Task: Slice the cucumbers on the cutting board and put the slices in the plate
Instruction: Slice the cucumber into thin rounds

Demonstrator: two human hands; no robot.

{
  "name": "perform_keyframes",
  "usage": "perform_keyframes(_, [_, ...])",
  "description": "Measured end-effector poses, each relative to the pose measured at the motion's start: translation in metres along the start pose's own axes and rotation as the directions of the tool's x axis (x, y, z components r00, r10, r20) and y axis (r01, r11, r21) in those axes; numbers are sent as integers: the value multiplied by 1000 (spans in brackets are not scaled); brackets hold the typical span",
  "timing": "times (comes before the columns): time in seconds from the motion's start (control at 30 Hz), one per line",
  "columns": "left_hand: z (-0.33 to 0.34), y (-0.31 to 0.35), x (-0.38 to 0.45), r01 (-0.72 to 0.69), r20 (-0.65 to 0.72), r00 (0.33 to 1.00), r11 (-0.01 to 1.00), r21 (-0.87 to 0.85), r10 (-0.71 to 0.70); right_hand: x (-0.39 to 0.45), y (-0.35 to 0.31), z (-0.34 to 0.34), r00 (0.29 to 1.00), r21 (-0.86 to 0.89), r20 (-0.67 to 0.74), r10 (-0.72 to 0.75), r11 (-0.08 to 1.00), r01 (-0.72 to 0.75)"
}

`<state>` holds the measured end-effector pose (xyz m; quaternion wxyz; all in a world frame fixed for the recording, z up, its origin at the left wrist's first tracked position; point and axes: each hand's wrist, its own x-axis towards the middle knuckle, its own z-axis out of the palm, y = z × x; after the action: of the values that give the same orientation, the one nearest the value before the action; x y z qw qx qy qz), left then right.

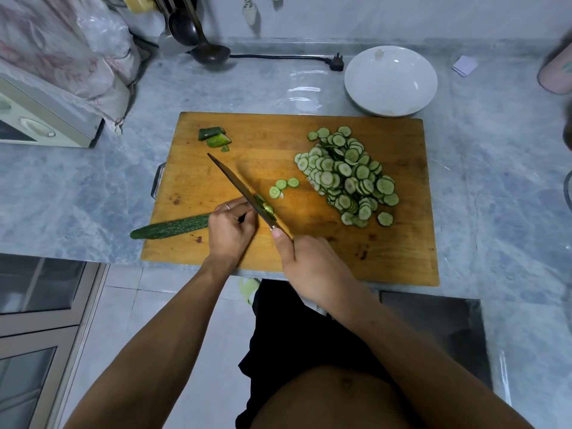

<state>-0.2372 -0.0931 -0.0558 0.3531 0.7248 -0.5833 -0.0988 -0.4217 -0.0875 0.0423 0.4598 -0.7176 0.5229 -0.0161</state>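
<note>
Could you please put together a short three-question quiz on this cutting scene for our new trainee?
1. True or false: the white plate already holds cucumber slices.
2. Which hand holds the knife? A) left B) right C) neither
3. Fill in: the left hand steadies the whole ______ lying across the left edge of the cutting board.

Key:
1. False. The pile of slices lies on the board, and no slices show in the plate.
2. B. The right hand keeps its grip on the handle.
3. cucumber.
</note>
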Motion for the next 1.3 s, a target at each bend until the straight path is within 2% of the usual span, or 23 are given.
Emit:
perform_keyframes(0.27, [-1,1,2,37,10,999,999,-35,-37,1,6,-2,999,8,-28,-18,1000,18])
perform_keyframes(0.5, [-13,1,11,134,98,986,991,9,-135,0,20,-33,1000,173,-4,13,985,-12])
perform_keyframes(0.63, [-21,2,8,175,100,979,984,10,-175,-1,26,-38,991,338,85,103,933,-126])
perform_keyframes(0.7, [-25,3,6,165,121,979,986,24,-167,-1,29,-38,988,375,121,100,917,-138])
perform_keyframes(0.77, [-29,8,4,149,88,985,989,19,-151,0,32,-40,993,339,102,65,936,-96])
perform_keyframes(0.87, [-38,30,6,119,-117,985,988,-94,-130,1,43,-46,998,96,-46,-53,994,57])
perform_keyframes(0.93, [-43,50,11,16,-278,959,990,-140,-55,0,54,-51,983,-71,-113,-142,988,135])
perform_keyframes(1.0, [-45,66,18,-73,-326,945,982,-173,13,0,64,-57,975,-201,-119,-187,966,161])
perform_keyframes(1.03, [-45,71,21,-100,-269,962,979,-179,49,-1,67,-60,974,-267,-106,-198,950,164])
perform_keyframes(1.1, [-42,77,28,-119,20,992,982,-149,124,-2,71,-64,970,-378,-73,-233,906,189])
perform_keyframes(1.17, [-36,81,31,-121,339,932,992,-44,129,-6,72,-67,959,-460,-37,-281,857,234])
perform_keyframes(1.2, [-33,83,31,-125,441,891,992,4,110,-8,72,-67,953,-491,-23,-302,834,252])
perform_keyframes(1.3, [-26,95,39,-74,629,777,994,85,4,-15,70,-65,939,-546,-5,-344,788,286])
